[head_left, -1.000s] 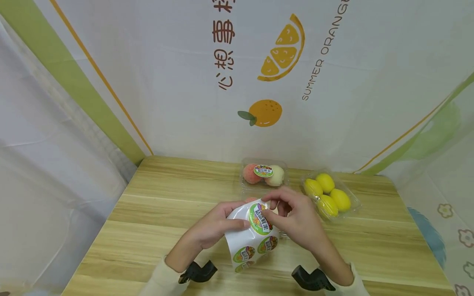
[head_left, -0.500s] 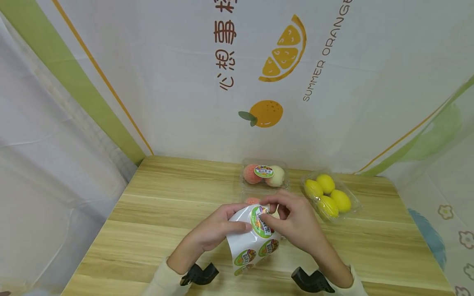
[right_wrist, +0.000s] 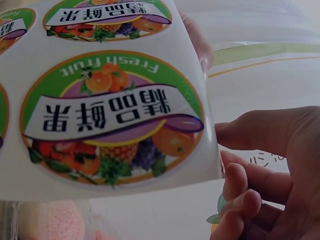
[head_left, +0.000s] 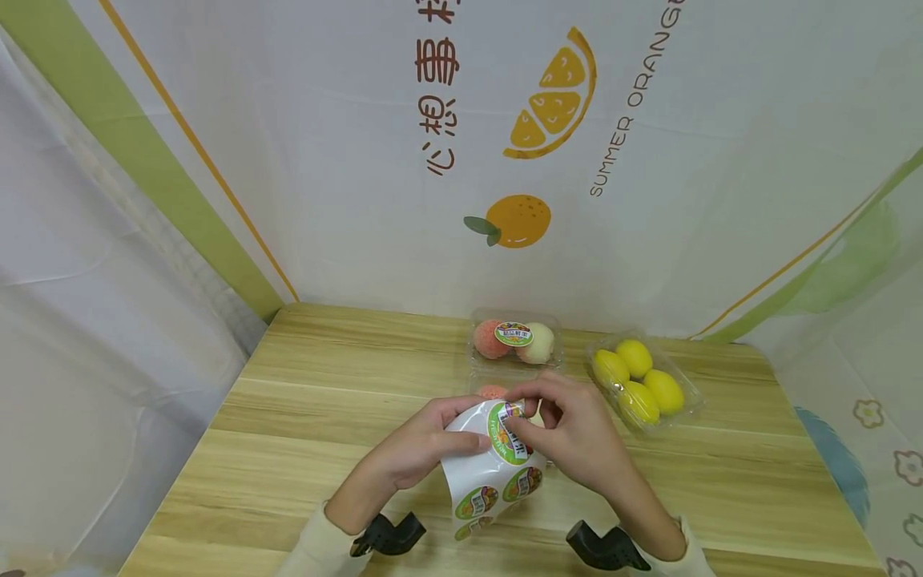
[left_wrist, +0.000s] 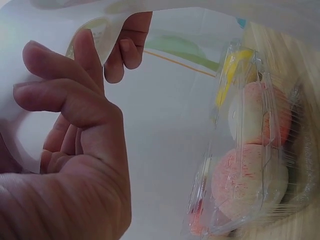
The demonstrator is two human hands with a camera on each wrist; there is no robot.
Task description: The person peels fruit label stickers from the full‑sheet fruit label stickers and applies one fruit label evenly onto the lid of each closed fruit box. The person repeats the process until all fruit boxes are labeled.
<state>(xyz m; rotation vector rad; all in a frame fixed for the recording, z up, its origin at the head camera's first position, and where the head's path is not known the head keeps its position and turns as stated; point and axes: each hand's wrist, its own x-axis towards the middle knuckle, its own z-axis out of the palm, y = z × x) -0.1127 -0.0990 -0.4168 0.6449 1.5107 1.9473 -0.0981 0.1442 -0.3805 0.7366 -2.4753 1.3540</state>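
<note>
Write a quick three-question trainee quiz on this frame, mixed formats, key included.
1. True or false: the left hand holds the sticker sheet.
2. How many lemons sit in the right-hand clear box? A) two B) four C) six
3. Fill in: the far peach box has a ____ on its lid.

Key: 1 true. 2 B. 3 sticker. The right hand pinches at the sheet's top sticker.
</note>
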